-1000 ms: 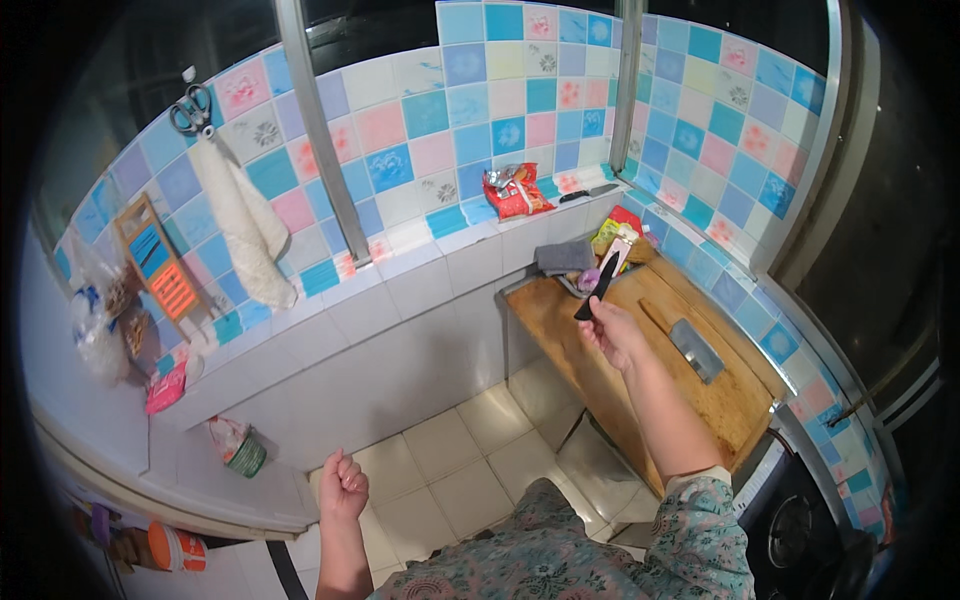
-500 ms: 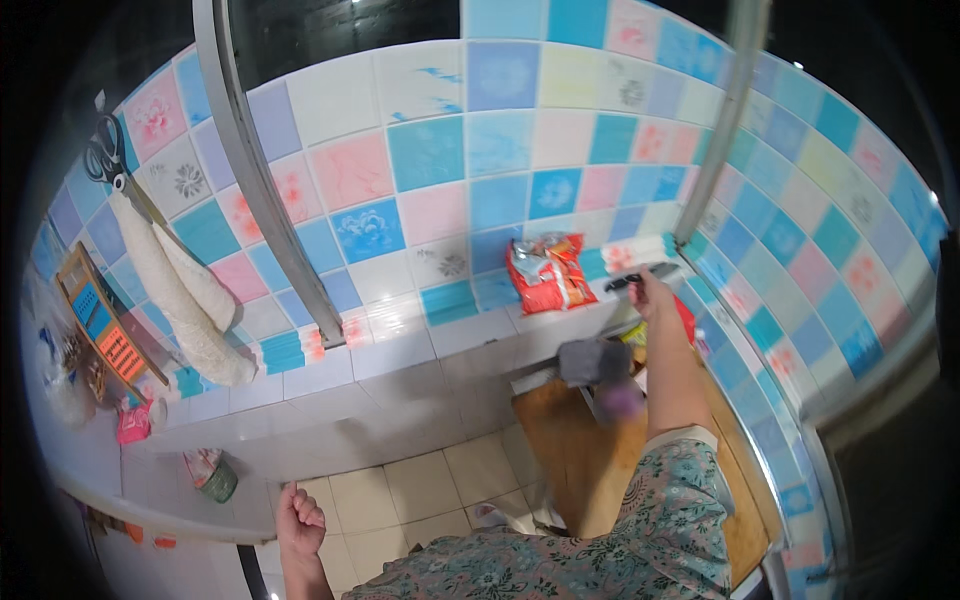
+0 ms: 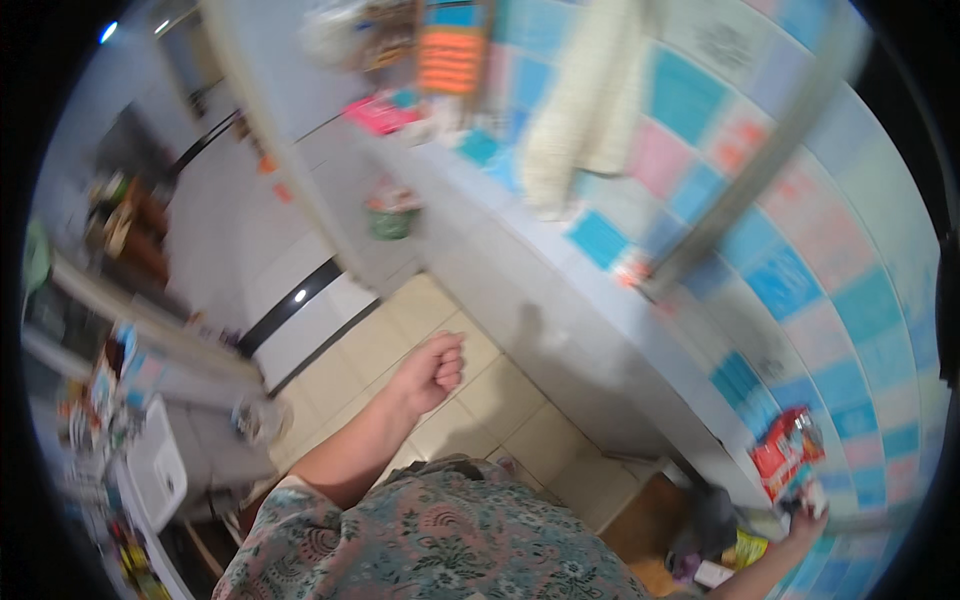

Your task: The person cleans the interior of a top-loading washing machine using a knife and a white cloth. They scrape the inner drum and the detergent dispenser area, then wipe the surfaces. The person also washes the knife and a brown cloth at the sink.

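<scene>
My left hand point(image 3: 437, 365) is closed in a fist over the tiled floor. If anything is inside the fist, the fingers hide it. At the lower right my right hand point(image 3: 808, 522) is on the tiled ledge, close beside a red and silver plastic package point(image 3: 787, 455). Blur and small size hide its fingers and whatever they touch. Below that hand are a yellow packet point(image 3: 745, 550), a dark grey cloth-like bundle point(image 3: 708, 520) and a white box-like item point(image 3: 712, 573), by a brown wooden board or tabletop point(image 3: 640, 530).
A pale ledge point(image 3: 560, 260) runs along the colourful tiled wall. Long whitish towel-like pieces point(image 3: 590, 110) hang there, near an orange and blue grater point(image 3: 447, 60) and a pink packet point(image 3: 382, 115). A green basket point(image 3: 392, 220) hangs below. A white sink point(image 3: 158, 465) stands left, near a doorway.
The view has swung to the left, bringing the doorway and sink into sight. My right hand now appears nearer the red package; the black-handled tool by it earlier no longer shows clearly. My left fist stays closed.
</scene>
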{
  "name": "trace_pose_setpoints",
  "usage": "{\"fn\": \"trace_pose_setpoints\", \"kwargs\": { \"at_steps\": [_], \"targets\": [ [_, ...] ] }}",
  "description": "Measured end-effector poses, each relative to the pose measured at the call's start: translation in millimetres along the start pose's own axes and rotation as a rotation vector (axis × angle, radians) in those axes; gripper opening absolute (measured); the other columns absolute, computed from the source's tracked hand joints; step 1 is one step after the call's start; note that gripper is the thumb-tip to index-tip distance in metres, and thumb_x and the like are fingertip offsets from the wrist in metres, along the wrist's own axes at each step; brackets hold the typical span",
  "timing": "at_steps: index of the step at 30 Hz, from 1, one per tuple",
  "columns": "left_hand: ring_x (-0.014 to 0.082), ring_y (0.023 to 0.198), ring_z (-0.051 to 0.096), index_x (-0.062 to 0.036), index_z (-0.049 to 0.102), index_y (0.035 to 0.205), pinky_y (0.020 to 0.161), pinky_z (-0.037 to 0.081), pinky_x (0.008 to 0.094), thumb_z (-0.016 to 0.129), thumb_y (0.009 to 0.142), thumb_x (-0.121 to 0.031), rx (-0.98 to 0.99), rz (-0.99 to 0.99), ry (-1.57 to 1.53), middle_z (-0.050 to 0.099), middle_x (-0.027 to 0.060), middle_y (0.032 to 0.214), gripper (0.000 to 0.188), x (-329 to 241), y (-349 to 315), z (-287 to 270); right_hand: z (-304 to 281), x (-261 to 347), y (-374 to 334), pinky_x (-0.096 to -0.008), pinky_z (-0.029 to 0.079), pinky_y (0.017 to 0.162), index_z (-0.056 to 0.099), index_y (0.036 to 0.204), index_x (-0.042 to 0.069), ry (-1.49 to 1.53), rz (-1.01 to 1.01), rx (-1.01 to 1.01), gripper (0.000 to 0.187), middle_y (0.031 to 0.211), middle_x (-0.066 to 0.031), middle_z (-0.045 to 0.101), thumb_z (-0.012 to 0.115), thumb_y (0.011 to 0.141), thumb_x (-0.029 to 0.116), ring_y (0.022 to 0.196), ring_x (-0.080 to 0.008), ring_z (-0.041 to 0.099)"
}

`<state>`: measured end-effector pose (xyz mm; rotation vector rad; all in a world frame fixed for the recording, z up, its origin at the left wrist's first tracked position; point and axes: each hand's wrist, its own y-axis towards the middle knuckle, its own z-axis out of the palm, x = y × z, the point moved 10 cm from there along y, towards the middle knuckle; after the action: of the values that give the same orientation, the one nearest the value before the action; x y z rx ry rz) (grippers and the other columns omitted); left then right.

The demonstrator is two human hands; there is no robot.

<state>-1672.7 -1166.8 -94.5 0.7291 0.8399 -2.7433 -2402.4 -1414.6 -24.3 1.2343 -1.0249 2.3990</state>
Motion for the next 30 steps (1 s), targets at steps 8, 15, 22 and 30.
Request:
{"fn": "trace_pose_setpoints", "kwargs": {
  "at_steps": [8,15,22,30],
  "targets": [
    [0.0057,0.043,0.025,-0.0151,0.035,0.065,0.038,0.021,0.0202,0.055,0.088,-0.011,-0.251,0.286,-0.359,0.029,-0.0064,0.054,0.03,-68.2,-149.0,-211.5,200.0,-262.4,-230.0,-0.0174,0.042,0.054,0.052,0.115,0.006,-0.174,0.132,0.951,0.025,0.078,0.002,0.054,0.05,0.093,0.017,0.065,-0.0039,0.05],
    [0.0066,0.042,0.026,-0.014,0.035,0.065,0.037,0.021,0.0208,0.053,0.087,-0.008,-0.504,0.704,-0.818,0.028,-0.0057,0.052,0.029,-103.1,-399.8,-450.5,218.1,-585.5,-615.0,-0.0194,0.039,0.053,0.053,0.108,0.009,-0.622,0.71,1.503,0.018,0.076,0.0044,0.051,0.051,0.093,0.018,0.064,-0.0053,0.046],
    [0.0069,0.042,0.029,-0.0118,0.036,0.063,0.037,0.024,0.0204,0.051,0.086,-0.008,-0.665,1.011,-0.982,0.031,-0.0039,0.052,0.028,-108.5,-577.1,-555.3,90.2,-738.2,-939.9,-0.0194,0.041,0.058,0.054,0.104,0.011,-1.023,1.053,1.932,0.017,0.081,0.0041,0.053,0.052,0.091,0.02,0.066,-0.0053,0.049],
    [0.007,0.041,0.03,-0.0128,0.035,0.06,0.038,0.025,0.0208,0.052,0.087,-0.012,-0.717,1.114,-1.121,0.031,-0.0043,0.051,0.032,-131.4,-626.1,-640.8,33.8,-849.6,-1190.7,-0.0213,0.045,0.068,0.054,0.113,0.004,-0.99,0.411,2.81,0.026,0.094,-0.0033,0.057,0.053,0.089,0.014,0.081,-0.0109,0.055]
  ]
}}
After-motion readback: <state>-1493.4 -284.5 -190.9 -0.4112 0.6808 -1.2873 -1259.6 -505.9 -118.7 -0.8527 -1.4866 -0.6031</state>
